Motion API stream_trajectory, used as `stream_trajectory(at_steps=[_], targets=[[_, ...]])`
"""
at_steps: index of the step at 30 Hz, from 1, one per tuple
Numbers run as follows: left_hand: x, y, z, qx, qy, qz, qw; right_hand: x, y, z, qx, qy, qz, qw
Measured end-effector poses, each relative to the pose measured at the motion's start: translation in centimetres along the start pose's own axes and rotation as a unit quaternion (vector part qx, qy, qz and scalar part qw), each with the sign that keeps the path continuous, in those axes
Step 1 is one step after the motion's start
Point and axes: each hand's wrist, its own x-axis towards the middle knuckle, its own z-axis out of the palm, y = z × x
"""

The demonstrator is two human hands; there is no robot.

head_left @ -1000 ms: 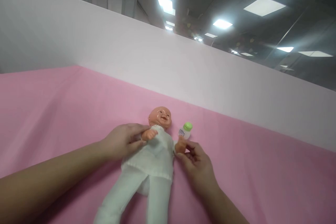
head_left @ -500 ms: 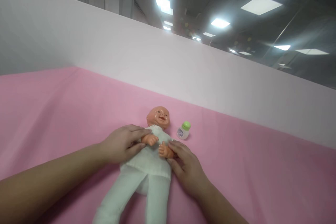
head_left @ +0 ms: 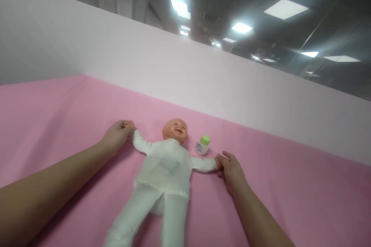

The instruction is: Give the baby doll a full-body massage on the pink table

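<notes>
The doll (head_left: 165, 170) lay on its back on the pink sheet (head_left: 58, 123), arms spread wide because each hand pinched one of its wrists. The left hand (head_left: 116, 139) gripped the doll's far arm, the right hand (head_left: 230, 168) the nearer one. A small green-capped bottle (head_left: 203, 145) stood just beyond the right grip, beside the doll's head.

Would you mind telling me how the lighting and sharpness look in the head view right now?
Head view: ceiling panels flare with streaky glare; the wall's top edge bows from lens distortion; the doll is lit evenly and a bit soft; a faint shadow lies under the left hand; the bottle label is unreadable.
</notes>
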Motion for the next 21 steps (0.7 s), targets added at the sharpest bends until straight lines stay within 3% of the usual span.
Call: stream_trajectory(at_steps=[6,10,14,17,21], targets=[[0.3,-0.2,-0.3,0.047,-0.05,-0.017,0.997,0.5,0.0,-0.8,-0.079,0.014,-0.018,0.997],[-0.5,0.0,0.2,0.036,-0.112,-0.028,0.993,-0.3,-0.2,0.1,0.098,-0.003,0.008,0.995],[-1.5,0.2,0.6,0.08,-0.193,0.009,0.978,-1.9,-1.2,1.3,0.26,-0.013,-0.04,0.965],[-2.7,0.9,0.9,0.159,-0.246,0.079,0.953,-4.0,-2.5,2.1,0.223,-0.07,-0.097,0.967],[-5.1,2.8,1.6,0.288,-0.279,0.167,0.901,-7.1,-3.5,2.9,0.051,-0.129,-0.201,0.97]])
